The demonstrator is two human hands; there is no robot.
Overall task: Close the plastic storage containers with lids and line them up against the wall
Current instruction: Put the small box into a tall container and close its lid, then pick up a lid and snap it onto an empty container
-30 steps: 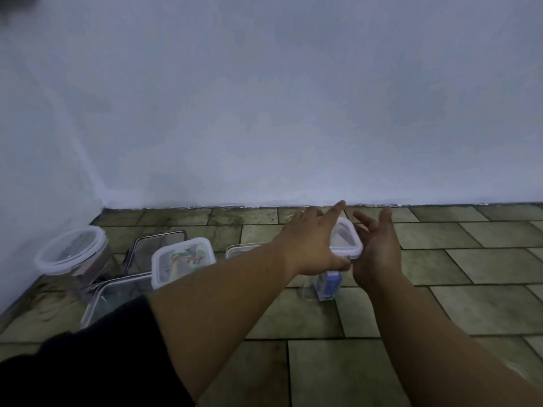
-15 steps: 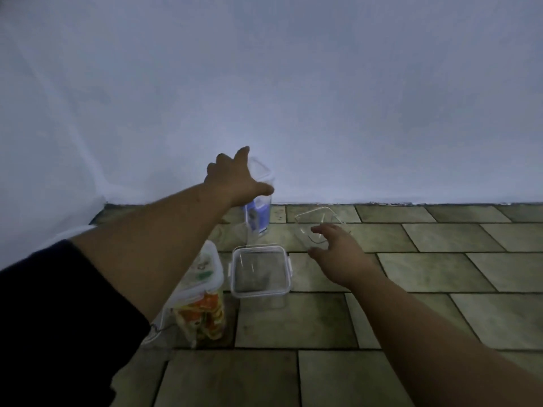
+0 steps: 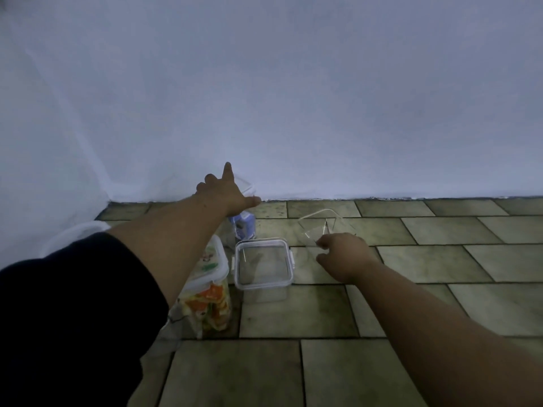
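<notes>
A tall clear container with a blue label (image 3: pixel 242 226) stands on the floor tiles close to the wall (image 3: pixel 293 113). My left hand (image 3: pixel 226 192) lies over its lid, thumb and curled fingers spanning it, index finger sticking out straight. To the right, an open clear container (image 3: pixel 326 223) with no lid sits tilted on the tiles. My right hand (image 3: pixel 343 257) pinches its near rim with curled fingers. A square clear container with a clipped lid (image 3: pixel 263 262) sits between my arms.
A tall lidded container with orange and green contents (image 3: pixel 211 304) stands under my left forearm. A white round lid or rim (image 3: pixel 73 232) shows at the left, mostly hidden by my sleeve. Floor tiles (image 3: pixel 440 259) stretch to the right along the wall.
My left hand carried the blue-label container from the middle of the floor toward the wall and lowered it there. My right hand left it and took the open clear container's rim.
</notes>
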